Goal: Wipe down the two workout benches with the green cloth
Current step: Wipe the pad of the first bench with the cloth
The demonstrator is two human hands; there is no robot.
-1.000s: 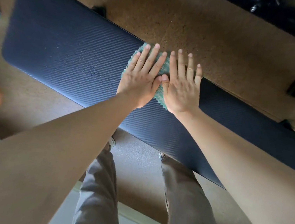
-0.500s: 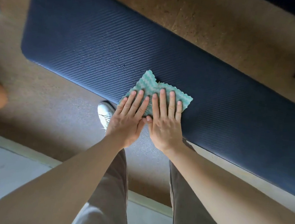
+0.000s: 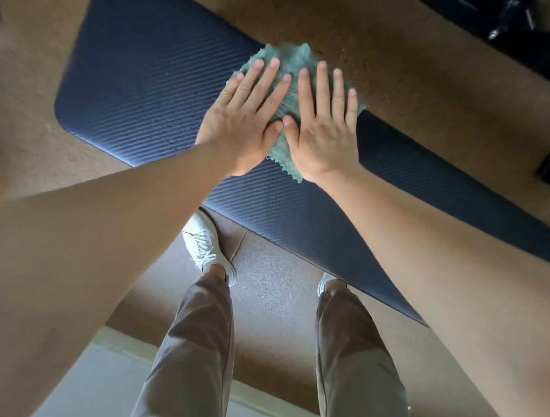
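Pressing down flat with the left hand (image 3: 242, 119) and the right hand (image 3: 323, 135), side by side, thumbs meeting or almost meeting at the tips. Fingers of both straight and a little spread, curled round nothing, only lying on the fabric. Under both palms, the green cloth (image 3: 296, 58), spread on top of the dark blue ribbed bench (image 3: 137, 83), at the far long edge of the pad and closer to its left end. Far border of the cloth blurred, seeming to reach just past that edge; cannot tell by how much. Showing also between the two hands and as a small corner below the right wrist. Both bare forearms stretched out from the lower corners toward the pad. Below the near edge of the bench, grey trousers (image 3: 197, 336) and a white laced shoe (image 3: 206, 245), standing on brown speckled floor (image 3: 419, 70). Second shoe (image 3: 328, 283) partly hidden under the pad. At the bottom, a paler floor strip (image 3: 91, 393). In the upper right corner, dark equipment (image 3: 525, 41), too unclear to identify.
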